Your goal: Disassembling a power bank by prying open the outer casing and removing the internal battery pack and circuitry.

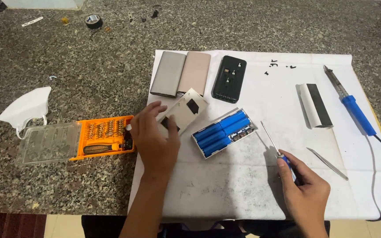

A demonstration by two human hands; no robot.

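Now left hand (pixel 155 139) holds flat beige cover (pixel 182 111) with black squares

speckled granite table (pixel 89 185) under white sheet (pixel 252 185)
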